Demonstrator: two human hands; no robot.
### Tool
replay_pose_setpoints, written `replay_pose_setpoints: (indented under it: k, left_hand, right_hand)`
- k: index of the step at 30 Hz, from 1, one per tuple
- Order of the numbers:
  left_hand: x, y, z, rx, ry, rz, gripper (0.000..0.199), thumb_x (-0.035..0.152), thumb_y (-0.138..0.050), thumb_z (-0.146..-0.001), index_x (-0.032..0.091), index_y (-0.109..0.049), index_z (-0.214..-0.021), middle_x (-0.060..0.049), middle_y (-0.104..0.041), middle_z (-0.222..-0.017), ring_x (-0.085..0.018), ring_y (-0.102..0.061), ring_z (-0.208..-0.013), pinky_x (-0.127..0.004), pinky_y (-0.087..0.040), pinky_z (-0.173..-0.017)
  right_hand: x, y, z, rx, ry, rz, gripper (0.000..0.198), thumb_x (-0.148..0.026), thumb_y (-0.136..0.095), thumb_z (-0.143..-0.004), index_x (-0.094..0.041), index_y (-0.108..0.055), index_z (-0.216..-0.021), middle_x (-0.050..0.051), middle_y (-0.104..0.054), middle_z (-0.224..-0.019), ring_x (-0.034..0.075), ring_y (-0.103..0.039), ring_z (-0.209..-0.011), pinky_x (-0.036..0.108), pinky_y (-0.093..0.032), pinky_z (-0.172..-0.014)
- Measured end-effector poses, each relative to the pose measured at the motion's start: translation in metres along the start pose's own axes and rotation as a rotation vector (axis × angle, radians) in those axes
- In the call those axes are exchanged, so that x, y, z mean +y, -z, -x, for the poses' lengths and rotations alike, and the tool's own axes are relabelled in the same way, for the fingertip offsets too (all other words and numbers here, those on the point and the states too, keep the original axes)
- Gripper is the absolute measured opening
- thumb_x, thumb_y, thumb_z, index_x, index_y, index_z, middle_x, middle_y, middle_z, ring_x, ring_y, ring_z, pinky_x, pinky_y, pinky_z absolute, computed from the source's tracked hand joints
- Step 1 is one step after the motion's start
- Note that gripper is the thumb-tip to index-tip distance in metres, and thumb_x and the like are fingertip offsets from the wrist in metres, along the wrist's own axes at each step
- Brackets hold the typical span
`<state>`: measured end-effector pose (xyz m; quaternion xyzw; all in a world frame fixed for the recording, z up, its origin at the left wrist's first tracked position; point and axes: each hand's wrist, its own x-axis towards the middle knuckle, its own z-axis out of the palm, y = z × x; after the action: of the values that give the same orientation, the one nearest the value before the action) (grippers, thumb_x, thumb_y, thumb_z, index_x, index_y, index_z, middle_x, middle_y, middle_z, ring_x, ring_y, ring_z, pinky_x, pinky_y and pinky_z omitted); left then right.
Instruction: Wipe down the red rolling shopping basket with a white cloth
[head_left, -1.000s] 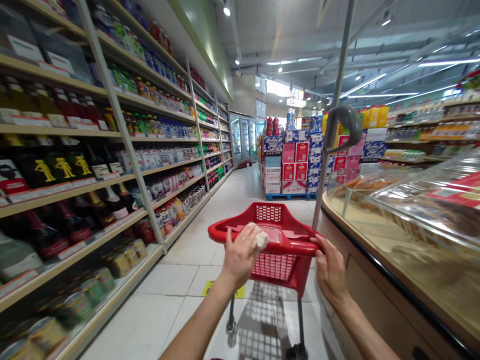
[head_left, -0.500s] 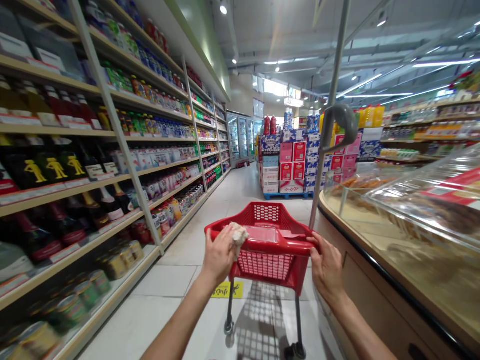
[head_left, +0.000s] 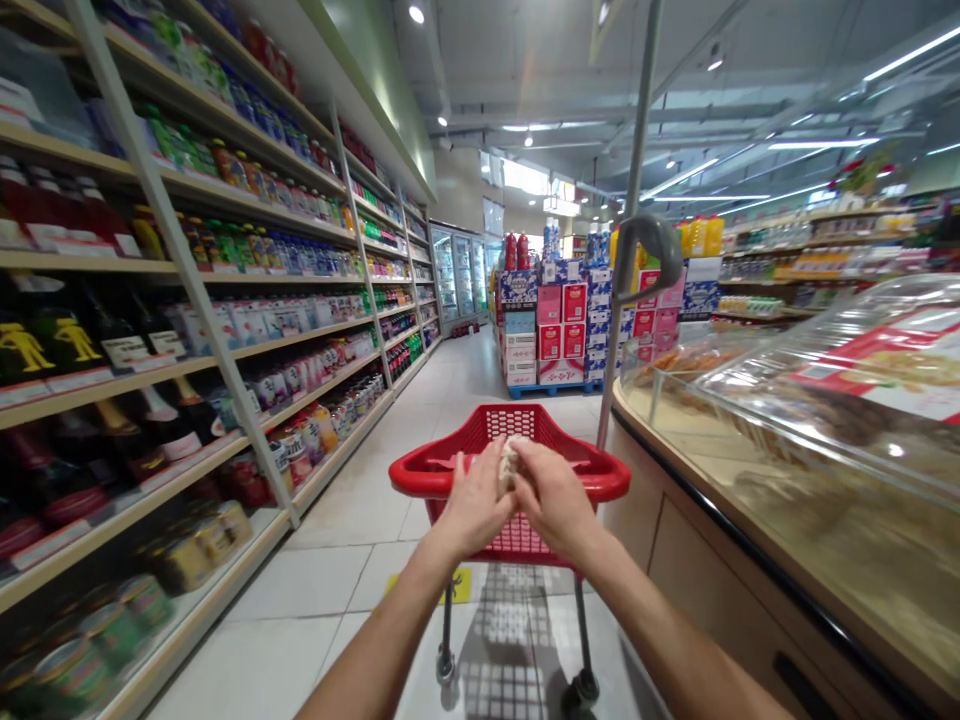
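Observation:
In front of me is a red shopping cart, its handle bar running crosswise below my hands. My left hand and my right hand meet over the middle of the bar. Between them they pinch a crumpled whitish cloth, mostly covered by the fingers. The left fingers point forward along the cloth's left side, while the right fingers curl over it from the other side. Whether the cloth touches the bar I cannot tell.
Shelves of bottles and cans line the left. On the right stands a counter with clear-lidded food, close to the cart. A grey pole rises at its corner. Stacked drink cartons stand ahead; a yellow floor sticker lies below.
My right hand has left the right end of the handle and joined the left at the cloth. The left hand has moved right with the cloth. The view has shifted slightly right.

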<state>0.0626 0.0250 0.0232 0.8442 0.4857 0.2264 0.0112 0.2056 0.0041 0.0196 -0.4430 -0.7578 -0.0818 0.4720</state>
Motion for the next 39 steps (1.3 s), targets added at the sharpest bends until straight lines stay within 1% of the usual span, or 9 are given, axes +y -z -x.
replay_pose_setpoints:
  k: [3,11,14,19,24,26,33,36,39]
  left_hand:
    - [-0.026,0.005,0.011,-0.004,0.056,-0.109,0.060,0.045,-0.043,-0.075,0.018,-0.032,-0.127,-0.012,-0.034,-0.135,-0.025,-0.028,-0.125,-0.057,-0.014,-0.101]
    - [-0.047,-0.009,0.025,0.185,-0.070,-0.223,0.056,0.042,-0.047,-0.073,0.019,-0.039,-0.123,-0.012,-0.043,-0.129,-0.025,-0.038,-0.119,-0.055,-0.021,-0.099]
    - [-0.047,-0.014,0.027,0.257,-0.080,-0.226,0.054,0.044,-0.045,-0.075,0.020,-0.039,-0.123,-0.011,-0.045,-0.128,-0.025,-0.040,-0.118,-0.054,-0.022,-0.099]
    - [-0.039,-0.018,0.024,0.313,-0.041,-0.208,0.050,0.044,-0.044,-0.076,0.021,-0.043,-0.120,-0.010,-0.047,-0.126,-0.025,-0.042,-0.116,-0.053,-0.022,-0.099]
    - [-0.032,-0.023,0.021,0.345,-0.035,-0.209,0.047,0.040,-0.046,-0.076,0.021,-0.045,-0.118,-0.011,-0.049,-0.125,-0.025,-0.043,-0.115,-0.053,-0.021,-0.098]
    - [-0.031,-0.023,0.022,0.357,-0.037,-0.211,0.045,0.039,-0.045,-0.076,0.021,-0.045,-0.118,-0.010,-0.049,-0.124,-0.025,-0.044,-0.114,-0.053,-0.021,-0.098]
    - [-0.026,-0.026,0.026,0.397,-0.044,-0.199,0.043,0.036,-0.046,-0.077,0.021,-0.045,-0.117,-0.009,-0.050,-0.123,-0.024,-0.045,-0.113,-0.050,-0.023,-0.098]
    - [-0.022,-0.027,0.027,0.416,-0.029,-0.197,0.043,0.035,-0.046,-0.077,0.020,-0.046,-0.116,-0.010,-0.050,-0.123,-0.024,-0.045,-0.114,-0.049,-0.024,-0.097]
    - [-0.021,-0.026,0.027,0.409,-0.027,-0.201,0.042,0.035,-0.046,-0.077,0.020,-0.046,-0.116,-0.011,-0.050,-0.123,-0.024,-0.045,-0.114,-0.049,-0.024,-0.097]
  right_hand:
    - [-0.013,-0.012,-0.015,-0.185,-0.065,0.089,0.042,-0.032,-0.048,-0.077,-0.022,-0.048,-0.117,0.008,-0.056,-0.110,0.023,-0.049,-0.101,0.041,-0.035,-0.087]
    - [-0.006,-0.020,-0.009,-0.254,-0.021,0.141,0.029,-0.032,-0.050,-0.078,-0.024,-0.055,-0.105,0.006,-0.048,-0.125,0.022,-0.040,-0.115,0.042,-0.029,-0.094]
    - [0.023,0.003,0.007,-0.196,0.010,0.114,0.026,-0.022,-0.049,-0.076,-0.025,-0.057,-0.100,0.004,-0.054,-0.119,0.019,-0.047,-0.109,0.037,-0.035,-0.091]
    - [0.053,0.023,0.024,-0.014,-0.222,0.192,0.027,-0.023,-0.044,-0.078,-0.019,-0.058,-0.101,0.006,-0.063,-0.101,0.020,-0.058,-0.091,0.034,-0.044,-0.079]
    - [0.005,-0.015,0.020,-0.046,0.112,0.126,0.034,-0.017,-0.048,-0.075,-0.022,-0.055,-0.107,0.004,-0.055,-0.118,0.020,-0.043,-0.115,0.036,-0.032,-0.096]
    - [0.003,-0.017,0.020,-0.052,0.106,0.138,0.035,-0.016,-0.048,-0.075,-0.024,-0.054,-0.109,0.003,-0.054,-0.119,0.019,-0.042,-0.116,0.040,-0.027,-0.098]
    - [0.087,0.042,0.040,0.074,-0.253,0.296,0.028,-0.021,-0.040,-0.077,-0.021,-0.057,-0.099,0.008,-0.059,-0.108,0.022,-0.051,-0.103,0.049,-0.029,-0.092]
    - [0.072,0.033,0.044,0.110,-0.151,0.233,0.027,-0.020,-0.039,-0.078,-0.020,-0.056,-0.099,0.008,-0.059,-0.108,0.020,-0.051,-0.104,0.040,-0.036,-0.090]
    - [0.042,0.014,0.043,0.023,0.048,0.182,0.027,-0.018,-0.042,-0.077,-0.021,-0.056,-0.100,0.007,-0.054,-0.118,0.020,-0.043,-0.114,0.038,-0.031,-0.095]
